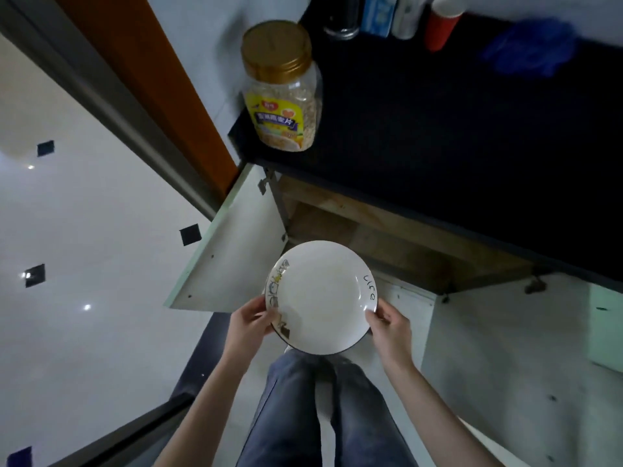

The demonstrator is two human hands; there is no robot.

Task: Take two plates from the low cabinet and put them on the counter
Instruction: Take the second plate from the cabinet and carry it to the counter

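Observation:
A white plate with a dark rim, cartoon drawings on its left edge and the word "Life" on its right hangs in front of the open low cabinet. My left hand grips its left rim and my right hand grips its right rim. Whether a second plate lies under it I cannot tell. The black counter stretches above the cabinet. Only wooden boards show inside the cabinet.
A plastic jar of oats with a gold lid stands at the counter's left end. A red cup, bottles and a blue cloth sit at the back. Both cabinet doors swing open. My legs are below.

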